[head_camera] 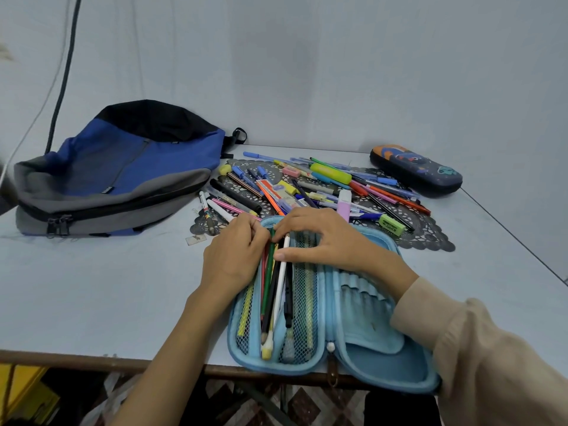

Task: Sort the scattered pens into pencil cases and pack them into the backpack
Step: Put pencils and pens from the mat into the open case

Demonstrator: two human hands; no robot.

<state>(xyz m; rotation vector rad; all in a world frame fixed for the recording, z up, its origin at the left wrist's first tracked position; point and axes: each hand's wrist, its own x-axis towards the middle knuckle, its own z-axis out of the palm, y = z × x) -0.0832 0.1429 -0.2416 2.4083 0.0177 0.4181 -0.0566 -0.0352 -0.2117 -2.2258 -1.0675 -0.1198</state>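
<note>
A light blue pencil case (365, 342) lies open at the table's front edge, with several pens and pencils (273, 290) in its left mesh half. My left hand (233, 256) grips the upper ends of those pens. My right hand (322, 241) rests across the case's top, its fingertips and thumb pinching the same bunch. Behind the case a heap of scattered pens, markers and erasers (322, 186) covers a dark lace mat (427, 232). A blue, grey and black backpack (116, 173) lies zipped at the left. A dark patterned pencil case (415, 170) sits shut at the far right.
The table's front edge (92, 358) runs just under the open case, and its right edge (522, 241) slants away behind the dark case. A dark cable (64, 75) hangs along the wall at the left. Yellow items (21, 392) sit below the table.
</note>
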